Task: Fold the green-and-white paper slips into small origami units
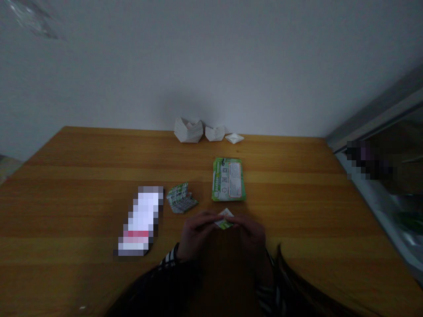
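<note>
Between my two hands is a small folded piece of paper [226,219], diamond-shaped, white with green print. My left hand [198,231] pinches its left corner, and my right hand [248,231] pinches the right corner. Just beyond it lies a stack of green printed leaflets [228,179] with a white text box on top. A folded printed paper piece [181,198] sits on the table to the left of the stack. My fingertips partly cover the edges of the paper.
Along the wall stand a large folded paper boat [188,130], a smaller paper boat [215,133] and a flat white folded paper [234,138]. A blurred-out phone [140,220] lies at left on the wooden table [297,189]. A glass-fronted frame borders the right side.
</note>
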Demonstrator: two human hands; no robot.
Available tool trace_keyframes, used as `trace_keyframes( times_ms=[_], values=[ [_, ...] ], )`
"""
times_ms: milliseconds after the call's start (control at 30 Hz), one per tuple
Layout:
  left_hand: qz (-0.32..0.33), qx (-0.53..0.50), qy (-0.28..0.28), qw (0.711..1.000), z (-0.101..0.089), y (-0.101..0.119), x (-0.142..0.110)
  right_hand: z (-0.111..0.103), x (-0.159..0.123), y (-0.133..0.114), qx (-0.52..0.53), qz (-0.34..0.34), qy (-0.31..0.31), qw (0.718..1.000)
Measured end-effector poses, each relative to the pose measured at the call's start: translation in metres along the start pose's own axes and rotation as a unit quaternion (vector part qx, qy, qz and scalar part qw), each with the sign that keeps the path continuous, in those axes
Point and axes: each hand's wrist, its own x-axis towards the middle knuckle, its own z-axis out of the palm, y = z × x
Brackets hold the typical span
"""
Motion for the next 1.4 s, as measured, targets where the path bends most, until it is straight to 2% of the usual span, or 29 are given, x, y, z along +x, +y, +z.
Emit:
trace_keyframes(
  times_ms=[167,400,500,633,767,833,933,1033,1133,1233,1400],
  values=[
    [0.018,0.019,0.052,0.998,0.000,-0.001,-0.004,0.008,-0.006,0.005,0.075,0.042,0.049,0.995],
    [-0.009,0.070,0.102,0.992,0.001,-0.001,-0.007,0.011,-0.009,0.005,0.125,0.131,0.043,0.982],
    [-0.007,0.084,0.108,0.991,0.002,0.000,-0.008,0.012,-0.009,0.003,0.129,0.151,0.040,0.979],
    [0.002,0.074,0.120,0.990,0.005,-0.002,-0.007,0.014,-0.007,0.000,0.100,0.157,0.072,0.980],
    [0.014,0.041,0.092,0.995,0.006,-0.002,-0.005,0.016,-0.006,-0.004,0.110,0.136,0.070,0.982],
    [0.009,0.030,0.076,0.997,0.007,-0.001,-0.005,0.017,-0.006,-0.007,0.122,0.149,0.074,0.979],
    [-0.022,0.006,0.080,0.997,0.010,0.000,-0.006,0.019,-0.006,-0.010,0.120,0.193,0.095,0.969],
    [-0.107,-0.028,0.107,0.988,0.018,-0.002,-0.009,0.023,-0.005,-0.010,0.123,0.226,0.117,0.959],
    [-0.170,-0.114,0.141,0.969,0.026,-0.006,-0.011,0.028,-0.003,-0.012,0.143,0.255,0.133,0.947],
    [-0.187,-0.184,0.153,0.953,0.031,-0.006,-0.012,0.031,-0.001,-0.015,0.159,0.268,0.139,0.940],
    [-0.165,-0.177,0.146,0.959,0.029,-0.001,-0.010,0.031,0.000,-0.018,0.172,0.280,0.148,0.933]
  ],
)
